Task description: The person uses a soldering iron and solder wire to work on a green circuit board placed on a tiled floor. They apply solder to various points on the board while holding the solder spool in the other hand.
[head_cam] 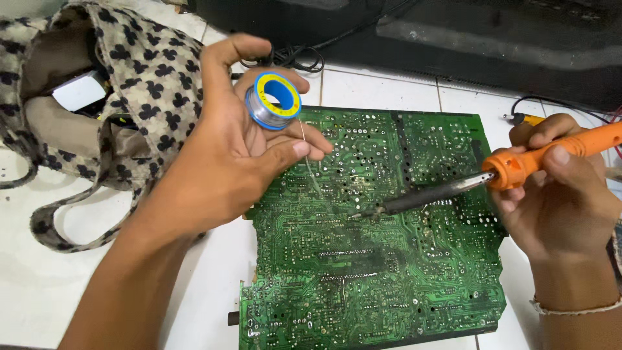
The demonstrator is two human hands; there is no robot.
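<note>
Orange-handled soldering iron: gripped in right hand, long axis near-horizontal, dark metal tip pointing left onto green printed circuit board lying on white tiled floor. Left hand clasps blue-and-yellow solder spool (thin wire trailing down). Patterned cloth bag at left.

Illumination is bright, even and diffuse, with the white tiled floor close to overexposed and showing soft glare near its left edge. Shadows are faint and short: a soft one lies under the left hand on the green circuit board, and the black unit along the far edge stays dark and low in detail. Focus is sharp across the board, with slight softness and mild wide-angle stretching toward the frame corners.
</note>
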